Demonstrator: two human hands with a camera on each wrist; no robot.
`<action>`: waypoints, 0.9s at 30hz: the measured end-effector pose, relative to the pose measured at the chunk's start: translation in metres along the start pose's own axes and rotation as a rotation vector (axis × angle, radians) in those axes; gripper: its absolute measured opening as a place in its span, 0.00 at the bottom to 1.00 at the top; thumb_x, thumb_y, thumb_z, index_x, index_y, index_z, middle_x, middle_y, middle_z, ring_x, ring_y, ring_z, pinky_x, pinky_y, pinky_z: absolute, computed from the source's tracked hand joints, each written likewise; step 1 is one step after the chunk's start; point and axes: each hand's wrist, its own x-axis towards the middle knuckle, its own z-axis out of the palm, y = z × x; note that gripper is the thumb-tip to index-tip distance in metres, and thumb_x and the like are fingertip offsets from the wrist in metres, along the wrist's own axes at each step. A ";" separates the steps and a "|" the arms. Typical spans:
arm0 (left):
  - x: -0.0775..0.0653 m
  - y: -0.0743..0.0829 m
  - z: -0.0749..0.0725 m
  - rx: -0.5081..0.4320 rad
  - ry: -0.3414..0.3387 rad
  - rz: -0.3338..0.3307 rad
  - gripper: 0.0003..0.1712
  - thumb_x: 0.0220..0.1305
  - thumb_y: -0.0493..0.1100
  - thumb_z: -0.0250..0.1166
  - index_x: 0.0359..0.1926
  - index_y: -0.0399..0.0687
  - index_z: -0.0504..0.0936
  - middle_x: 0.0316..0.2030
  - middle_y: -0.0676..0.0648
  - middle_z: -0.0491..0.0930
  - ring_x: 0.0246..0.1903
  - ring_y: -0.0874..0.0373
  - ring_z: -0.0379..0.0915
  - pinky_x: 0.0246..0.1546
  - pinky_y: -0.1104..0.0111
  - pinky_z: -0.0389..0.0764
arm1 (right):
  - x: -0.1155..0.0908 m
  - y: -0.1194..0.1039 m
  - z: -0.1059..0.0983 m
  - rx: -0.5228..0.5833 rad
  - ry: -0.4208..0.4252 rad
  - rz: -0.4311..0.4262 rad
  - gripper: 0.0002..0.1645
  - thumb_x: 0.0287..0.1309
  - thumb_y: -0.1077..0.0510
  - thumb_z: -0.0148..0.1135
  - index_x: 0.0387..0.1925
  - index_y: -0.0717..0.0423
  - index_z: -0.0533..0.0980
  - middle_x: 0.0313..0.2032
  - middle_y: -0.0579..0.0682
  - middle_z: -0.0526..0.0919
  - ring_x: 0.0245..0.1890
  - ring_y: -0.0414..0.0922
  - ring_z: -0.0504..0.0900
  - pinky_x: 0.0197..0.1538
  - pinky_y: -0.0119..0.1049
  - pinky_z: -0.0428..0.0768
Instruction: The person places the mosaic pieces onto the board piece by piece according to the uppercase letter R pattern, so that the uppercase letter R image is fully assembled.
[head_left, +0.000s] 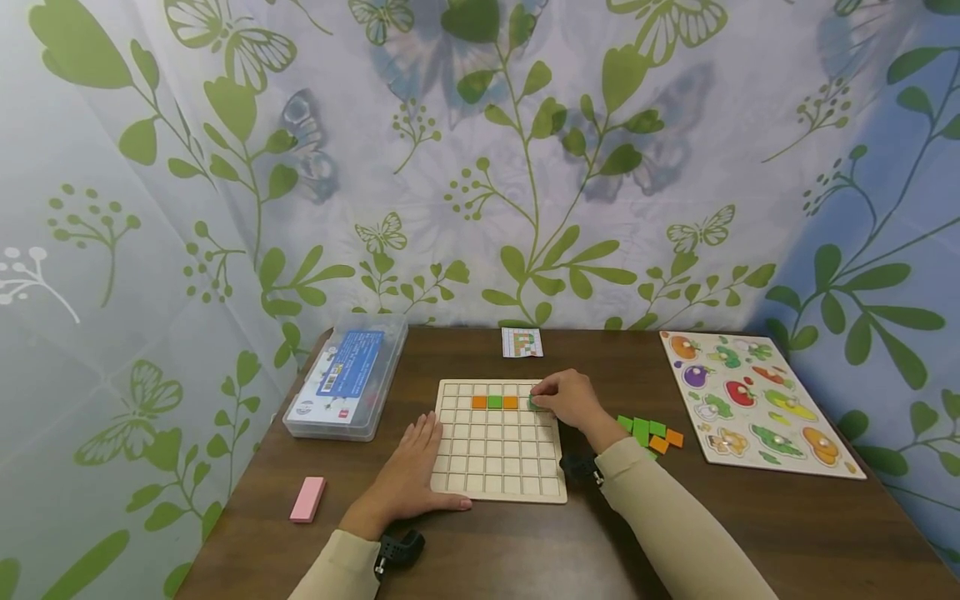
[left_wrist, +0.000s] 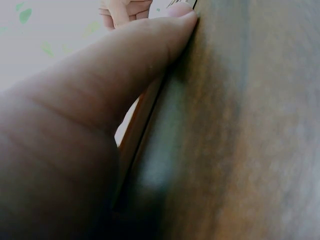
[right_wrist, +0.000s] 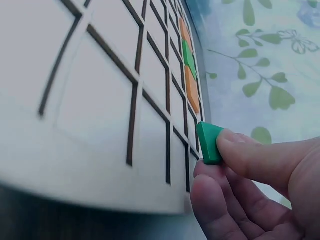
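A wooden grid board [head_left: 498, 461] lies on the table, with two orange tiles and one green tile [head_left: 495, 402] side by side in its second row from the far edge. Between thumb and fingers, my right hand [head_left: 572, 400] pinches a green tile [right_wrist: 210, 142] over the right end of that row. In the right wrist view that tile is tilted, close to the board's edge. My left hand [head_left: 408, 473] rests along the board's left side, fingers extended and thumb by the near left corner. The left wrist view shows mostly its thumb [left_wrist: 145, 45].
Loose green and orange tiles [head_left: 649, 433] lie right of the board. Beyond them is a vegetable puzzle board [head_left: 757, 404]. A plastic case [head_left: 347, 375] and a pink block [head_left: 307, 500] are at left. A small pattern card [head_left: 522, 342] lies at the back.
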 end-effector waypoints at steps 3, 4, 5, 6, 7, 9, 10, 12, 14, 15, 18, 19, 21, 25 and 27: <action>0.000 0.001 0.000 0.000 -0.002 -0.002 0.82 0.48 0.87 0.66 0.81 0.28 0.50 0.81 0.29 0.45 0.80 0.36 0.39 0.77 0.46 0.47 | 0.002 -0.003 0.005 -0.027 -0.003 0.019 0.03 0.65 0.60 0.75 0.39 0.53 0.90 0.29 0.45 0.85 0.24 0.44 0.82 0.29 0.39 0.82; 0.000 0.000 0.000 -0.001 -0.001 -0.001 0.82 0.48 0.87 0.66 0.81 0.27 0.50 0.81 0.29 0.45 0.80 0.36 0.39 0.77 0.46 0.47 | 0.003 -0.004 0.006 -0.034 -0.005 0.029 0.03 0.65 0.60 0.75 0.39 0.52 0.90 0.29 0.45 0.84 0.24 0.44 0.82 0.29 0.39 0.82; 0.000 0.000 0.000 -0.004 0.001 0.000 0.82 0.49 0.87 0.66 0.81 0.27 0.50 0.81 0.29 0.45 0.80 0.36 0.39 0.77 0.45 0.47 | 0.003 -0.005 0.007 -0.036 -0.007 0.036 0.03 0.65 0.60 0.75 0.39 0.52 0.90 0.29 0.45 0.84 0.24 0.44 0.82 0.29 0.39 0.82; 0.001 0.000 0.001 -0.006 0.005 0.001 0.82 0.49 0.87 0.66 0.81 0.27 0.50 0.80 0.29 0.45 0.80 0.36 0.39 0.77 0.45 0.47 | 0.004 -0.007 0.008 -0.041 -0.007 0.044 0.02 0.65 0.60 0.75 0.39 0.52 0.90 0.29 0.45 0.84 0.24 0.44 0.82 0.29 0.39 0.82; 0.001 -0.001 0.001 -0.011 0.006 0.002 0.82 0.49 0.87 0.66 0.81 0.27 0.50 0.80 0.29 0.45 0.80 0.35 0.39 0.77 0.45 0.47 | 0.004 -0.008 0.008 -0.047 -0.006 0.046 0.02 0.65 0.60 0.75 0.39 0.52 0.90 0.28 0.45 0.84 0.24 0.45 0.81 0.28 0.39 0.82; 0.001 -0.002 0.002 -0.012 0.008 0.000 0.82 0.49 0.87 0.65 0.81 0.28 0.50 0.81 0.30 0.44 0.80 0.36 0.38 0.77 0.45 0.47 | 0.004 -0.010 0.009 -0.058 -0.003 0.040 0.02 0.65 0.60 0.75 0.39 0.53 0.90 0.29 0.45 0.84 0.24 0.45 0.81 0.29 0.39 0.81; 0.001 -0.002 0.002 -0.014 0.007 -0.002 0.82 0.48 0.87 0.65 0.81 0.28 0.50 0.81 0.30 0.44 0.80 0.36 0.38 0.77 0.46 0.46 | 0.004 -0.010 0.009 -0.066 0.001 0.030 0.02 0.65 0.60 0.75 0.39 0.53 0.90 0.29 0.45 0.84 0.25 0.44 0.80 0.30 0.39 0.81; 0.001 -0.002 0.001 -0.012 0.004 -0.008 0.83 0.48 0.88 0.65 0.81 0.28 0.50 0.81 0.30 0.44 0.80 0.37 0.38 0.77 0.46 0.46 | 0.005 -0.010 0.011 -0.068 0.006 0.021 0.02 0.64 0.60 0.76 0.38 0.54 0.91 0.29 0.44 0.84 0.26 0.44 0.80 0.31 0.39 0.81; 0.001 -0.003 0.002 -0.009 0.000 -0.012 0.83 0.47 0.88 0.64 0.81 0.29 0.49 0.81 0.30 0.44 0.80 0.37 0.37 0.77 0.46 0.46 | 0.006 -0.010 0.013 -0.080 0.013 0.009 0.03 0.64 0.60 0.76 0.38 0.54 0.91 0.30 0.44 0.84 0.29 0.44 0.80 0.34 0.39 0.82; 0.001 -0.003 0.001 -0.010 -0.004 -0.014 0.83 0.47 0.89 0.64 0.81 0.29 0.49 0.81 0.31 0.43 0.80 0.38 0.37 0.77 0.47 0.46 | 0.006 -0.009 0.014 -0.086 0.016 0.004 0.03 0.64 0.59 0.76 0.38 0.53 0.91 0.31 0.43 0.84 0.30 0.44 0.80 0.35 0.40 0.82; 0.001 -0.003 0.001 -0.014 -0.004 -0.014 0.83 0.47 0.88 0.64 0.81 0.29 0.49 0.81 0.31 0.43 0.80 0.38 0.37 0.77 0.47 0.45 | 0.007 -0.008 0.017 -0.098 0.023 -0.011 0.03 0.64 0.59 0.76 0.38 0.53 0.91 0.32 0.42 0.85 0.33 0.43 0.80 0.39 0.42 0.82; 0.001 -0.003 0.001 -0.016 -0.002 -0.013 0.83 0.47 0.88 0.64 0.81 0.29 0.49 0.81 0.31 0.43 0.80 0.38 0.37 0.77 0.47 0.45 | 0.007 -0.008 0.017 -0.106 0.025 -0.017 0.02 0.64 0.59 0.76 0.38 0.53 0.91 0.32 0.42 0.85 0.34 0.43 0.80 0.40 0.43 0.82; 0.001 -0.003 0.002 -0.017 0.001 -0.011 0.83 0.47 0.88 0.64 0.81 0.29 0.49 0.81 0.31 0.43 0.80 0.37 0.37 0.77 0.47 0.45 | 0.007 -0.007 0.019 -0.108 0.026 -0.023 0.02 0.65 0.59 0.75 0.38 0.53 0.91 0.31 0.42 0.85 0.35 0.44 0.81 0.41 0.44 0.83; 0.000 -0.002 0.002 -0.018 0.005 -0.008 0.83 0.47 0.88 0.64 0.82 0.29 0.49 0.81 0.31 0.44 0.80 0.37 0.37 0.77 0.47 0.46 | 0.006 -0.007 0.021 -0.124 0.027 -0.039 0.02 0.66 0.60 0.74 0.38 0.55 0.90 0.32 0.42 0.85 0.36 0.45 0.82 0.43 0.44 0.83; 0.000 -0.001 0.002 -0.021 0.006 -0.008 0.83 0.48 0.88 0.65 0.82 0.29 0.49 0.81 0.31 0.44 0.80 0.37 0.38 0.77 0.47 0.46 | 0.005 -0.007 0.022 -0.127 0.030 -0.047 0.03 0.66 0.61 0.74 0.39 0.56 0.90 0.32 0.43 0.85 0.36 0.45 0.82 0.43 0.45 0.84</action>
